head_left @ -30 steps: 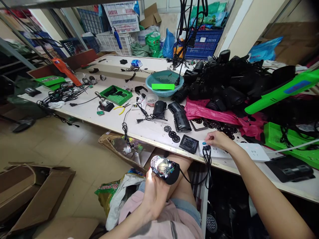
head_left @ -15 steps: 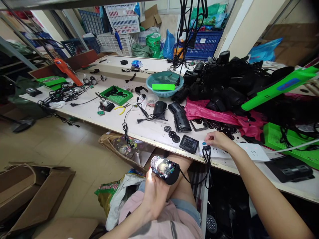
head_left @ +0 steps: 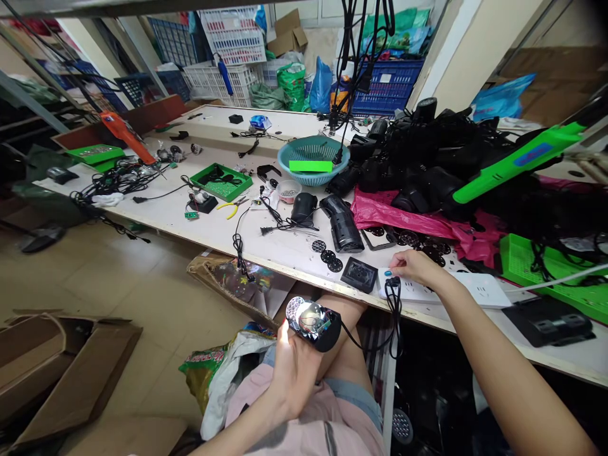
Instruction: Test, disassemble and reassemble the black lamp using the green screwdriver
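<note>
Cable runs right from the lit lamp gripped in left hand to the plug under right hand fingers on the bench power strip.

A small assembly or repair workshop for electrical lamps. A long white worktop carries loose parts: black lamp housings heaped near its far right, perforated black discs by the near edge, a teal basket and a green parts tray towards the middle, yellow pliers, cables and a small circuit board. A white power strip lies at the near right edge. Stacked plastic crates stand behind the far edge; flattened cardboard boxes lie on the tiled floor.
</note>
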### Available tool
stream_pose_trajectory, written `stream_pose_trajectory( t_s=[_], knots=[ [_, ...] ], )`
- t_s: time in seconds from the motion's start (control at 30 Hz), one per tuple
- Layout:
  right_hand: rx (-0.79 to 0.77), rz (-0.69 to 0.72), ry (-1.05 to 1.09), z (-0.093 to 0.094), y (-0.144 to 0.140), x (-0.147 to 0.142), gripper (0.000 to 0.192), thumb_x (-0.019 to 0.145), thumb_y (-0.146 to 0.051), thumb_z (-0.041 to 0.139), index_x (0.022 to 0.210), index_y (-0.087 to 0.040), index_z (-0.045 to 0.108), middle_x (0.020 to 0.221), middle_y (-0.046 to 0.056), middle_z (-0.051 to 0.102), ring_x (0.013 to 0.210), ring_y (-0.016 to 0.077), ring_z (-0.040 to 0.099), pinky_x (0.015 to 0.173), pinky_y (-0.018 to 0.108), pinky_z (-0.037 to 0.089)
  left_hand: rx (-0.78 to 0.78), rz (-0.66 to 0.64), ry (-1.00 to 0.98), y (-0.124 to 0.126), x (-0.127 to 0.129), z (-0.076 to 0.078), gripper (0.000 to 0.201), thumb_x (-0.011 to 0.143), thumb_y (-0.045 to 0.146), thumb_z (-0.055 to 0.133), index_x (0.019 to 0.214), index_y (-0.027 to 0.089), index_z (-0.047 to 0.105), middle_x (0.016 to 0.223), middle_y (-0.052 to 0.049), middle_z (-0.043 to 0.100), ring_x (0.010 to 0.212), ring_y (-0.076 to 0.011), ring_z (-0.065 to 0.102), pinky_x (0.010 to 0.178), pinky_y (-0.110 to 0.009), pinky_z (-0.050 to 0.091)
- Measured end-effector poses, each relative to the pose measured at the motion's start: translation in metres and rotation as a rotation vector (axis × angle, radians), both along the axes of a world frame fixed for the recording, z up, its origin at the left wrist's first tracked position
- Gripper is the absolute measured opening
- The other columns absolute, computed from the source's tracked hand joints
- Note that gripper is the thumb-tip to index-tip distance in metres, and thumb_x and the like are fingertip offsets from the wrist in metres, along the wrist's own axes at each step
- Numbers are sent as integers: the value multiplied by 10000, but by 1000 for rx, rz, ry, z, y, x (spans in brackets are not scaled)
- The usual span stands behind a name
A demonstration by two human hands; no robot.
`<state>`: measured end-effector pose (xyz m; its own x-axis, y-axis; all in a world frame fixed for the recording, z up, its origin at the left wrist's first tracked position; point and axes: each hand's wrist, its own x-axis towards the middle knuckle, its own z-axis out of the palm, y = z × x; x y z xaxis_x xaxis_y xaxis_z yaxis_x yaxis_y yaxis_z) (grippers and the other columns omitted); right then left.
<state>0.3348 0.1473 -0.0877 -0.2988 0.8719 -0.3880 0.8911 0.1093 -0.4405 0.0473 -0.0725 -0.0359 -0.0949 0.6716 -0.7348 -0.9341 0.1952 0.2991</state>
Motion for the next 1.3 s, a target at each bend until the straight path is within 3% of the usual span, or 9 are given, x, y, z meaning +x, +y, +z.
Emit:
stream_pose_trajectory(
  t_s=[0.7, 0.87, 1.3],
  knots=[
    [-1, 8, -55, 7, -4, -6, 235, 906, -387, 671, 854, -158, 680, 791, -6, 684, 760, 143, 646, 771, 329, 536, -33, 28, 20, 2, -1, 5, 418, 1060, 299, 348, 1323, 65, 573, 1060, -148, 770, 878, -199, 759, 927, -357, 602],
    [-8, 2, -57, 8, -5, -7, 244, 914, -393, 661, 852, -158, 678, 792, -7, 684, 761, 143, 649, 770, 327, 538, -15, 24, 0, 2, -1, 6, 425, 1062, 298, 331, 1325, 71, 576, 1049, -147, 772, 888, -215, 760, 965, -394, 586],
    [-7, -10, -73, 11, -6, -10, 278, 913, -432, 654, 846, -162, 674, 787, -5, 686, 758, 146, 649, 784, 335, 529, -13, 27, 8, 1, -3, 4, 398, 1061, 299, 343, 1289, 99, 601, 1060, -136, 769, 963, -207, 752, 926, -348, 603]
  ],
)
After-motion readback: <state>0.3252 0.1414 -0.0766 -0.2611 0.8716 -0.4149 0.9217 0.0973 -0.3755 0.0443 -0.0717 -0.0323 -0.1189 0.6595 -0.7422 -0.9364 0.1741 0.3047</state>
